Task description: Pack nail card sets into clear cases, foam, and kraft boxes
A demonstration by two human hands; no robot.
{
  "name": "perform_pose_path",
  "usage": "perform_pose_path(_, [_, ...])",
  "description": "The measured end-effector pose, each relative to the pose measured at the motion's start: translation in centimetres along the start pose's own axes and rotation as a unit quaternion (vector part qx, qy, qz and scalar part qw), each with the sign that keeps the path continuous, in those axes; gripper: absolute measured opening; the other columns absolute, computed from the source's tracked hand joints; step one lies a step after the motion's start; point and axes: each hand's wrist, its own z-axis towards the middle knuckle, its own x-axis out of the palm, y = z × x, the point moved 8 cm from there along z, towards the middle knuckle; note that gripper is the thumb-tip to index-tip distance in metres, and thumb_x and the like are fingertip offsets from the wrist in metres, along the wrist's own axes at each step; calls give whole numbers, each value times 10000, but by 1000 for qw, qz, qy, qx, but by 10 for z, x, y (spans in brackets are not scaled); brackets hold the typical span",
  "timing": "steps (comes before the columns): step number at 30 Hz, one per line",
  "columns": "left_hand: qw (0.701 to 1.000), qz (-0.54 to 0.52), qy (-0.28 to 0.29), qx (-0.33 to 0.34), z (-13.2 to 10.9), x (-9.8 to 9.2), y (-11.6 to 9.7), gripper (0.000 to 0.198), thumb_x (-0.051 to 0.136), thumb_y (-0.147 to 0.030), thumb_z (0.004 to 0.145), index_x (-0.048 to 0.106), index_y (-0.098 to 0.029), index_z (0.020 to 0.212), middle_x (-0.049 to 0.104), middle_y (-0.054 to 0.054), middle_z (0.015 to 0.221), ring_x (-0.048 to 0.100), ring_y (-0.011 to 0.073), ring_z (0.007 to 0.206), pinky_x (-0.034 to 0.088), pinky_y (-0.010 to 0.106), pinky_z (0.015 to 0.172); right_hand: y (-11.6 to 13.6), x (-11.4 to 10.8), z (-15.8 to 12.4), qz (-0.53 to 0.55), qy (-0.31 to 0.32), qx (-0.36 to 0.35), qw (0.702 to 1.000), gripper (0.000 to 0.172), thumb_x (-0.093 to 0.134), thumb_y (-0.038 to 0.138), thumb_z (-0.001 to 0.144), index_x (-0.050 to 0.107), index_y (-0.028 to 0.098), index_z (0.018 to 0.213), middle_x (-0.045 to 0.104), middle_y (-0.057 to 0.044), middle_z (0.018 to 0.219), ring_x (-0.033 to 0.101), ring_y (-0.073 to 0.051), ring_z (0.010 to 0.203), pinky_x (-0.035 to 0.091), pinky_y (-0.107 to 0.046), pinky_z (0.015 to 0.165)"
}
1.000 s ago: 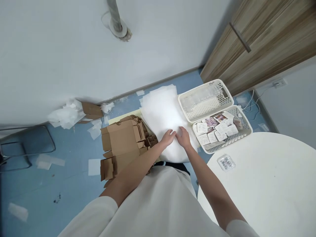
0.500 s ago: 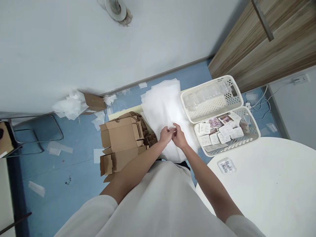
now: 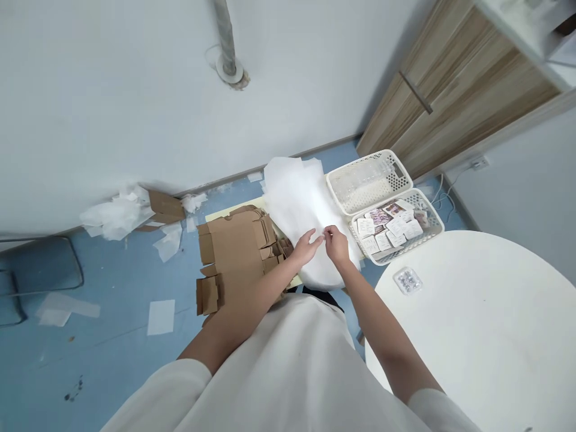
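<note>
Both hands are over a stack of thin white sheets (image 3: 292, 192), which look like soft packing foam. My left hand (image 3: 306, 248) is at the lower middle of the stack, thumb and forefinger spread apart. Close beside it, my right hand (image 3: 337, 246) has its fingers curled and pinched together; whatever sits between the fingertips is too small to make out. To the left of the sheets lies a pile of flattened brown cardboard boxes (image 3: 236, 246), partly covered by my left forearm.
Right of the sheets are a white basket (image 3: 335, 189) with clear plastic packs and another basket (image 3: 382, 260) of printed cards. A small clear pack (image 3: 408, 281) lies on the round white table (image 3: 477, 336). Crumpled white sheets (image 3: 119, 213) and an open cardboard box (image 3: 164, 207) are by the wall.
My hands have drawn slightly apart, the left thumb and forefinger opening from a pinch. The head view has shifted, so more of the cabinet and wall pipe shows.
</note>
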Motion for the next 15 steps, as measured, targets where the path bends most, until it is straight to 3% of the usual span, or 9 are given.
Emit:
perform_pose_path(5, [997, 28, 23, 66, -35, -4, -7, 578, 572, -453, 733, 436, -213, 1241, 406, 91, 1342, 334, 249, 1255, 272, 337, 1008, -2, -28, -7, -82, -99, 5, 992, 221, 394, 263, 813, 601, 194, 848, 615, -79, 937, 558, -189, 774, 398, -318, 709])
perform_pose_path(9, [992, 31, 29, 115, -61, -14, -12, 553, 563, -442, 743, 445, -215, 1233, 413, 96, 1335, 341, 247, 1250, 277, 347, 1003, 12, -45, -14, -177, -158, -17, 971, 213, 417, 199, 786, 628, 190, 761, 548, -108, 1105, 499, -237, 963, 350, -371, 797])
perform_pose_path(11, [991, 37, 29, 129, -71, -23, -13, 535, 569, -426, 743, 461, -206, 1218, 429, 103, 1320, 354, 248, 1241, 277, 353, 1002, 25, -49, -16, -188, -181, -31, 965, 208, 415, 197, 782, 621, 173, 758, 570, -125, 1033, 485, -252, 975, 330, -389, 821])
perform_pose_path(15, [991, 41, 25, 127, -79, -38, -10, 505, 585, -411, 734, 494, -182, 1175, 456, 121, 1292, 394, 252, 1209, 297, 359, 984, 37, -48, -15, -96, -167, -4, 981, 241, 352, 251, 819, 569, 165, 881, 608, -76, 799, 540, -198, 757, 375, -321, 717])
